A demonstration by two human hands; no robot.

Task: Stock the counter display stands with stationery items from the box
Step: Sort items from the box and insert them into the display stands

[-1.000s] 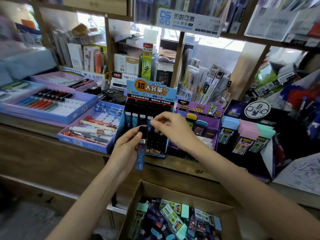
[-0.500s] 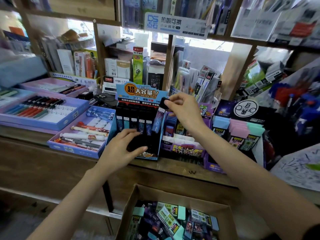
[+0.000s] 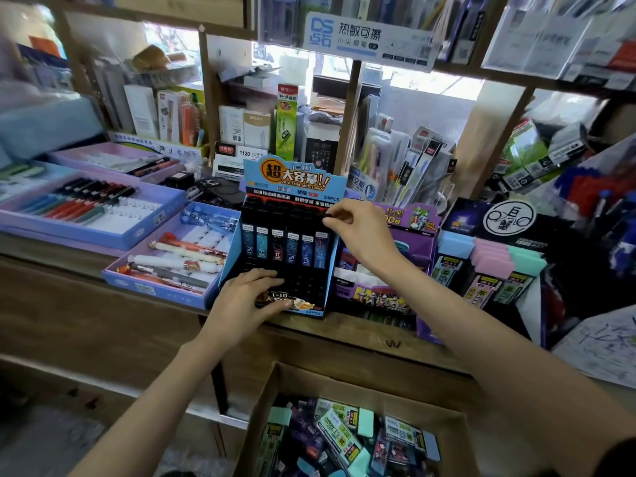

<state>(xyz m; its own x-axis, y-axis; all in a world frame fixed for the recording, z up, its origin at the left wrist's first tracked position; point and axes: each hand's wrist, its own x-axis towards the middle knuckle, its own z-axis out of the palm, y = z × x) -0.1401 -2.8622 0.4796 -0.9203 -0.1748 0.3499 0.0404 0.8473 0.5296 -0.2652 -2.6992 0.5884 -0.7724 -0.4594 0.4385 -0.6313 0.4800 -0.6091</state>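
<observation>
1. A person stocks a blue stand (image 3: 292, 249) on a shop counter (image 3: 103, 304); the right hand (image 3: 361, 235) pinches the black cap of a lead tube (image 3: 320, 251), seating it in the stand's rightmost slot.
2. The left hand (image 3: 247, 301) lies flat, fingers spread, bracing the stand's base and gripping nothing.
3. Next, judging by the empty lower rows: release, then reach to the box (image 3: 344, 438) below.
4. The tube is slim and black with a blue label, upright beside five matching ones.

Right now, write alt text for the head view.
The right hand slots a lead tube into the blue counter display stand while the left hand steadies its base; an open cardboard box of stationery sits below.
</observation>
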